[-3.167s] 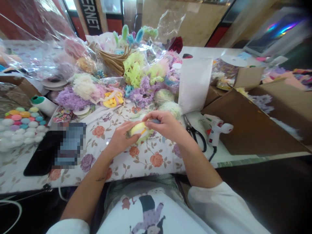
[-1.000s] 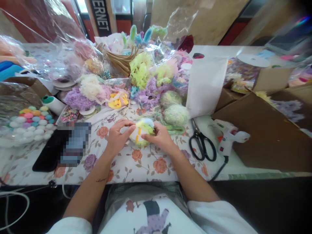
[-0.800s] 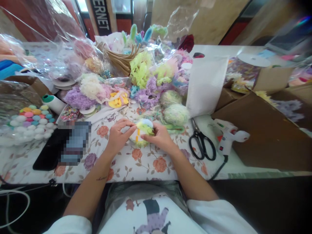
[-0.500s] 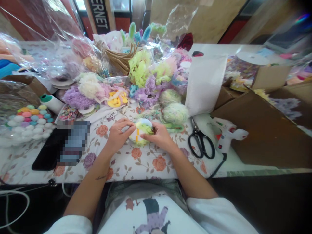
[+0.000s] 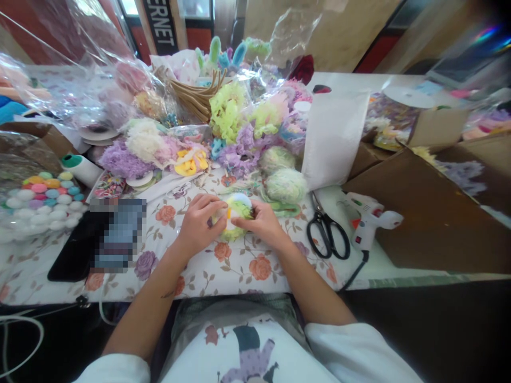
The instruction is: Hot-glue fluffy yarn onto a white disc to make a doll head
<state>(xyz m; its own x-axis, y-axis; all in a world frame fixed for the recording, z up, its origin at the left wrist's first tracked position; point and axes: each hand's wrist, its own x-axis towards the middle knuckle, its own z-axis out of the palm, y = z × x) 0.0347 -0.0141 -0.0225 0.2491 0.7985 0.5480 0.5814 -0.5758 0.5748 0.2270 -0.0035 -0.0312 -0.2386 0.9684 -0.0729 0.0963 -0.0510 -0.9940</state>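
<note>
A small round fluffy piece (image 5: pixel 235 232) in yellow-green, white and pale blue, with an orange strip on its face, is held between my two hands above the flowered cloth (image 5: pixel 235 271). My left hand (image 5: pixel 199 223) grips its left side, fingers bent over the front near the orange strip. On the right side my right hand (image 5: pixel 264 222) pinches the rim, thumb across the front. Fingers hide parts of the piece. Just behind it lies a ball of pale green yarn (image 5: pixel 286 186).
Black-handled scissors (image 5: pixel 327 234) and a white glue gun (image 5: pixel 368 221) lie to the right, before a cardboard box (image 5: pixel 443 223). Phones (image 5: pixel 75 247) and bagged pompoms (image 5: pixel 48 205) are at the left. Ruffled trims (image 5: pixel 239 149) and yarn are heaped behind.
My left hand has moved slightly right over the piece, its fingers now covering more of the front and the orange strip. My right hand keeps its hold. The view has shifted slightly.
</note>
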